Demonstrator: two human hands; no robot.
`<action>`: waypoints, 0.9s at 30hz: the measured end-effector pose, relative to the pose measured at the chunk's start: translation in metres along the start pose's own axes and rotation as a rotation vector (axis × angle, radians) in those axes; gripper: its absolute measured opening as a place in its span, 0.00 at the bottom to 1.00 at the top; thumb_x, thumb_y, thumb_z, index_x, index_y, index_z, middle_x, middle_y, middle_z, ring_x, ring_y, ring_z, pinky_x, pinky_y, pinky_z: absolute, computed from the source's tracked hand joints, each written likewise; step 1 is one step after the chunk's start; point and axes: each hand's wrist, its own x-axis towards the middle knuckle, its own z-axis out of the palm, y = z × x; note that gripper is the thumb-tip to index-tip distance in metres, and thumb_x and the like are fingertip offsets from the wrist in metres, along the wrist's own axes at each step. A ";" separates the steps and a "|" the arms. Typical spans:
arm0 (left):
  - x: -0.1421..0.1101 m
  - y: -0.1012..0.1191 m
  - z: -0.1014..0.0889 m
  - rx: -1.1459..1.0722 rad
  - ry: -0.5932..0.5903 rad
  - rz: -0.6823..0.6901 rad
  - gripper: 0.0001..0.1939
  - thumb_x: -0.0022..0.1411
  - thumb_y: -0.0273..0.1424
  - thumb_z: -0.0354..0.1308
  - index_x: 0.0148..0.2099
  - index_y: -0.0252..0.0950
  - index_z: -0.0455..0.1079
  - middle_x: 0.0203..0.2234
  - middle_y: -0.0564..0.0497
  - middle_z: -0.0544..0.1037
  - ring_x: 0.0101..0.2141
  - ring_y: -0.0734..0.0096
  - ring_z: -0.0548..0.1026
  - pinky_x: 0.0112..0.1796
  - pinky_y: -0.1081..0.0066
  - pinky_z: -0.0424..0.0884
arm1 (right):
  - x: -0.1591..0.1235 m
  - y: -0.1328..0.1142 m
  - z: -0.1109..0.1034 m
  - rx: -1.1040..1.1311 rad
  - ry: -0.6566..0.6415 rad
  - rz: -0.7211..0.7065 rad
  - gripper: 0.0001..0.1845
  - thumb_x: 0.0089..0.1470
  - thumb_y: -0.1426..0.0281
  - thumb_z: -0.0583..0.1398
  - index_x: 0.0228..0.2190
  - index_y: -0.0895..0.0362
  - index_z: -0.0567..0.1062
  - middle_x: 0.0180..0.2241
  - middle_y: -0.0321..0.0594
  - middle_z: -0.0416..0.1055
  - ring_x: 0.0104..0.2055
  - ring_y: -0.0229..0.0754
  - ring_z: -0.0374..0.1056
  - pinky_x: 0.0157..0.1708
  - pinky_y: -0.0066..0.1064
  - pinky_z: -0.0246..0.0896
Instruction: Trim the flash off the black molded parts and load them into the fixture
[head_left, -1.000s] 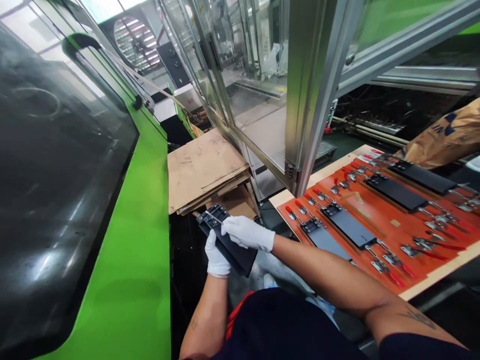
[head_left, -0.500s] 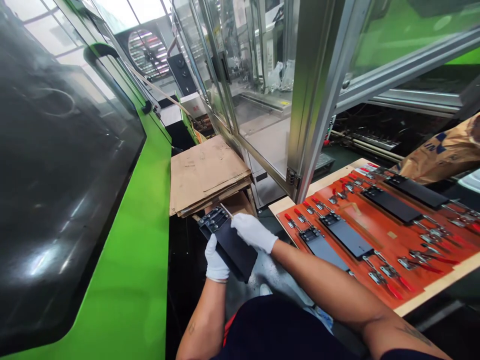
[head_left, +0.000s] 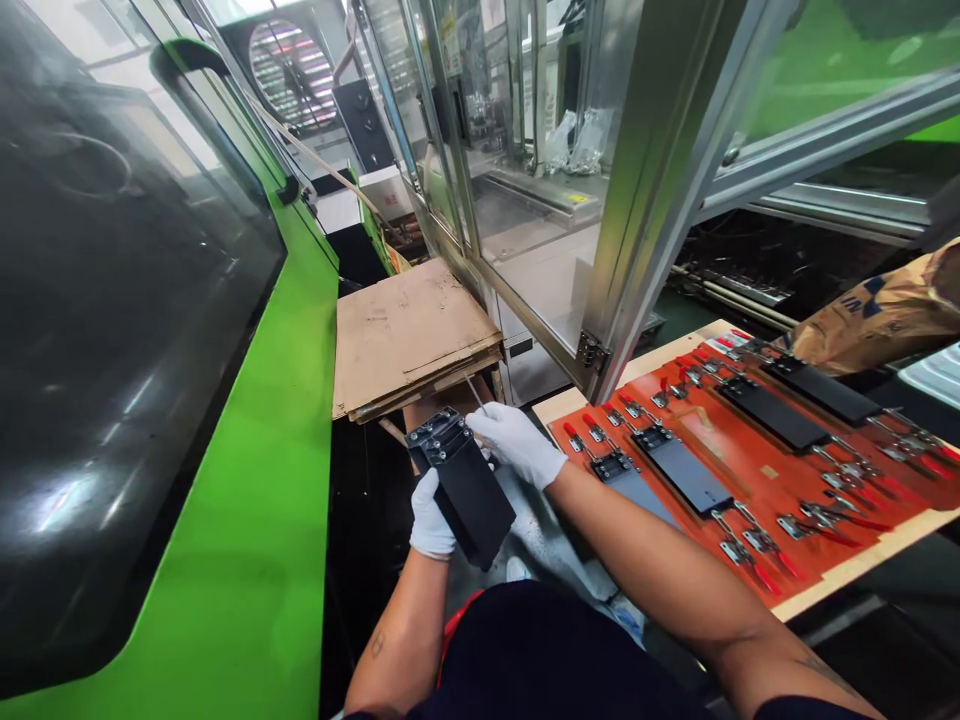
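My left hand [head_left: 430,517], in a white glove, grips a black flat plastic part [head_left: 463,485] from its left side and holds it tilted in front of me. My right hand [head_left: 516,441], also gloved, is closed on a thin metal blade or pick [head_left: 475,392] whose tip points up and away past the part's ribbed top end. An orange fixture board [head_left: 739,452] to my right carries several similar black parts [head_left: 682,464] held down by red-handled toggle clamps [head_left: 765,578].
A green machine housing [head_left: 247,520] with a dark window fills the left side. Stacked flattened cardboard [head_left: 409,335] lies just beyond my hands. An aluminium-framed glass enclosure [head_left: 637,190] stands above the board. A brown paper bag [head_left: 881,310] sits at the far right.
My right hand has drawn the thin tool off the part's top end and up to the right. The part has turned more upright in my left hand.
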 end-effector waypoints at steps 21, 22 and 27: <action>0.008 0.002 0.025 -0.083 -0.040 -0.031 0.10 0.57 0.31 0.61 0.37 0.32 0.81 0.32 0.43 0.84 0.46 0.48 0.81 0.58 0.53 0.68 | 0.006 0.009 -0.004 -0.086 0.126 -0.120 0.12 0.56 0.65 0.55 0.23 0.53 0.61 0.22 0.30 0.58 0.26 0.36 0.56 0.28 0.28 0.54; 0.009 0.003 0.030 -0.084 -0.036 -0.021 0.11 0.58 0.32 0.61 0.39 0.32 0.81 0.32 0.43 0.84 0.47 0.48 0.80 0.57 0.52 0.69 | 0.004 0.011 -0.002 -0.090 0.108 -0.112 0.11 0.57 0.68 0.53 0.24 0.53 0.61 0.21 0.30 0.58 0.25 0.36 0.56 0.27 0.28 0.55; 0.015 0.001 0.041 -0.023 -0.008 0.071 0.10 0.56 0.32 0.65 0.39 0.31 0.79 0.30 0.46 0.82 0.38 0.57 0.82 0.49 0.59 0.75 | -0.019 0.017 0.015 -0.040 -0.071 0.055 0.09 0.59 0.72 0.50 0.27 0.52 0.63 0.14 0.25 0.55 0.14 0.35 0.49 0.16 0.27 0.48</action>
